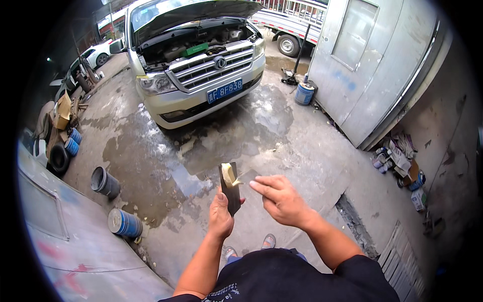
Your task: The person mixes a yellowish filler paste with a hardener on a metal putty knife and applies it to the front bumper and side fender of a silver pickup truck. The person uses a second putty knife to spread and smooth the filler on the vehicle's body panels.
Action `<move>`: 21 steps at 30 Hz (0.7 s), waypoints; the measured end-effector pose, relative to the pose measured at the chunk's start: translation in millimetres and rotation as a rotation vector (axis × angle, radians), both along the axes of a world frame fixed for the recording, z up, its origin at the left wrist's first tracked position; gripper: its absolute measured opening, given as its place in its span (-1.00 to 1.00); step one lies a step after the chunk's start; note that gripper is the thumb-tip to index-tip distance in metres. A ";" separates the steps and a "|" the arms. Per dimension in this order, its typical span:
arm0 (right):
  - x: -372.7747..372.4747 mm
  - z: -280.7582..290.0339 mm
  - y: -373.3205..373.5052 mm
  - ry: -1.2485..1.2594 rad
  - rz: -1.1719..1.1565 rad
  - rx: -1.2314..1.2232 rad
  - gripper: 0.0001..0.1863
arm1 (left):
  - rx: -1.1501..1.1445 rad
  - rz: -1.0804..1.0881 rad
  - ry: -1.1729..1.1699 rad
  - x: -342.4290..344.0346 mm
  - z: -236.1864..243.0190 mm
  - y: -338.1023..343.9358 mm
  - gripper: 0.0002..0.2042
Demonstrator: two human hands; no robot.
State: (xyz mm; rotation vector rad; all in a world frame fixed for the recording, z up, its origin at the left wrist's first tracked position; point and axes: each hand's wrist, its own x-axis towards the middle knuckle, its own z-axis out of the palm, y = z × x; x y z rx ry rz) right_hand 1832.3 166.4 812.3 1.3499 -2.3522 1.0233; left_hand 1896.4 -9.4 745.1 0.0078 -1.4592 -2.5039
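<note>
My left hand (220, 215) is closed around the lower part of a dark, flat, narrow board (233, 200), held upright in front of me. A thick lump of pale yellow putty (229, 175) sits on the board's upper half, and a small tongue of it sticks out to the right. Just right of the board is my right hand (283, 200), its fingers pressed together and pointing at the putty. A thin grey blade, seemingly a putty scraper (247, 176), reaches from those fingers toward the putty; it blends with the floor, and its grip is hidden.
Ahead stands a pale van (206, 75) with its hood up and a green box in the engine bay. Buckets (105, 182) and a blue tin drum (125, 223) stand at left. Grey metal doors (370, 60) and a slatted floor drain (400, 259) lie right. Wet patches mark the concrete.
</note>
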 end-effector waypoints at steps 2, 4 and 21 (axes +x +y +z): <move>-8.6 30.7 -1.9 0.008 -0.016 -0.076 -0.52 | -0.152 0.070 0.003 2.7 -1.6 3.1 -0.42; 0.8 14.5 -13.5 -0.034 0.038 -0.064 -0.53 | -0.012 0.064 0.057 1.1 5.0 5.1 -0.43; -29.9 25.5 49.1 -0.037 0.290 -0.140 -0.43 | 0.673 -0.756 0.112 22.4 26.0 -20.5 -0.31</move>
